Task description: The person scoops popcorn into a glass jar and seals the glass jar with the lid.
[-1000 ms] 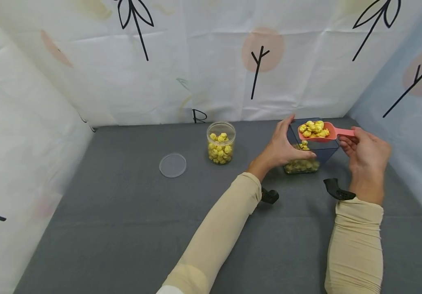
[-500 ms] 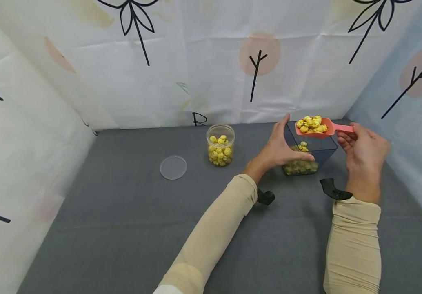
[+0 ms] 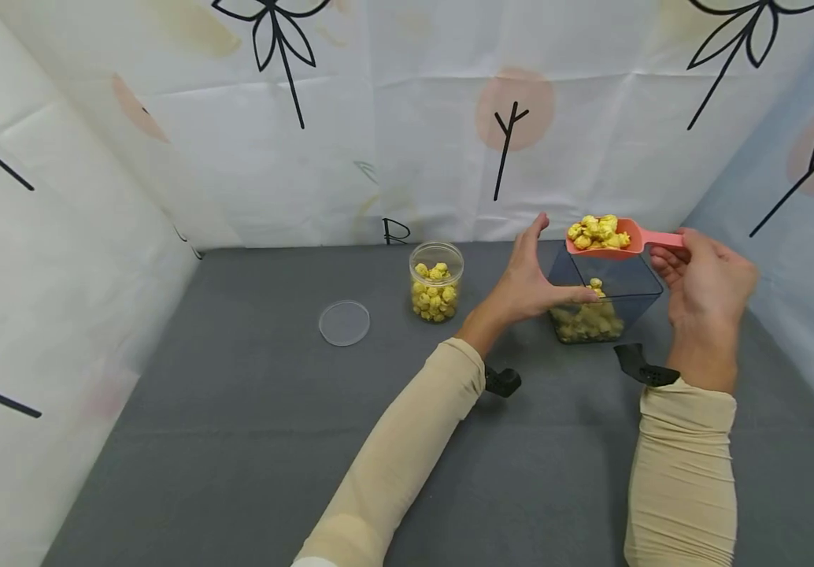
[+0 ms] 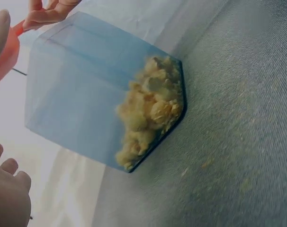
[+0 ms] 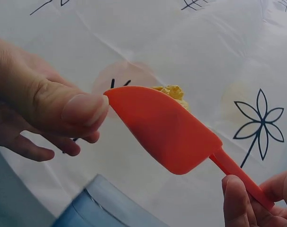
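Observation:
My right hand point(image 3: 712, 279) grips the handle of a coral-red scoop point(image 5: 167, 130), heaped with yellow popcorn point(image 3: 598, 231). The scoop is held above a clear bluish box point(image 4: 82, 80), whose bottom holds more popcorn point(image 4: 150, 111). To the left of the box, my left hand point(image 3: 520, 283) has its thumb and fingers spread wide. In the left wrist view a gap shows between this hand and the box wall. Its thumb overlaps the box's near rim in the head view.
Left of the hands stands a round clear jar point(image 3: 437, 260) with popcorn inside and its top off. A clear round lid point(image 3: 345, 323) lies flat farther left on the grey cloth point(image 3: 237, 441). Patterned white cloth walls point(image 3: 407, 142) rise behind and at both sides.
My left hand has come away from the box and shifted left, its fingers spread. The loaded scoop has risen slightly over the box, still in my right hand.

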Demonstrator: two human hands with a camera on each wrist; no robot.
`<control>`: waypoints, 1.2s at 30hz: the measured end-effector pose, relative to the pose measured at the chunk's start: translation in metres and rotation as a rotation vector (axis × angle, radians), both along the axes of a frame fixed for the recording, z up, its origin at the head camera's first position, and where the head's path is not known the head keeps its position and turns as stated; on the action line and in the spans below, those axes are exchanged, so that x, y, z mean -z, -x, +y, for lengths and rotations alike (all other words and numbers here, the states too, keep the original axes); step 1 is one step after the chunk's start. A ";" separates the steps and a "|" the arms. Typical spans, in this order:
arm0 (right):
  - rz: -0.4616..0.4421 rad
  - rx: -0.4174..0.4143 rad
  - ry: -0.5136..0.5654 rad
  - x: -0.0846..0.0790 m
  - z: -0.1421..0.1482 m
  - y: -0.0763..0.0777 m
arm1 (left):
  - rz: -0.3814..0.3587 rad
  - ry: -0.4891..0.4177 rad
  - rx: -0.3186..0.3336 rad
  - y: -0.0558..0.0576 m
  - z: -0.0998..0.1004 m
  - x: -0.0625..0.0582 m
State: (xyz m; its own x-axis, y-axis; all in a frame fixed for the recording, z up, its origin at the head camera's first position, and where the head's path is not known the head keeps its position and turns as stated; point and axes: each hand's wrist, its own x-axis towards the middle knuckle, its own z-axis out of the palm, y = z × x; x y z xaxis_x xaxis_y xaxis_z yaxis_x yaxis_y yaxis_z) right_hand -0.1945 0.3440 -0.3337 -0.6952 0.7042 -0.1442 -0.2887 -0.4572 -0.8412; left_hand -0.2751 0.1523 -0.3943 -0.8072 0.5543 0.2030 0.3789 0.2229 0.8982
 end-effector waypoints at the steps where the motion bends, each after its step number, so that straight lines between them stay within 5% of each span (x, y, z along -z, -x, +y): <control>1: 0.002 -0.002 -0.014 0.000 -0.003 0.001 | 0.001 -0.005 -0.007 0.000 -0.002 -0.001; 16: 0.006 -0.085 -0.075 -0.003 -0.046 0.023 | 0.121 -0.028 -0.134 0.003 -0.046 -0.019; 36: 0.073 -0.162 -0.116 -0.002 -0.101 0.044 | 0.181 -0.002 -0.299 0.008 -0.110 -0.036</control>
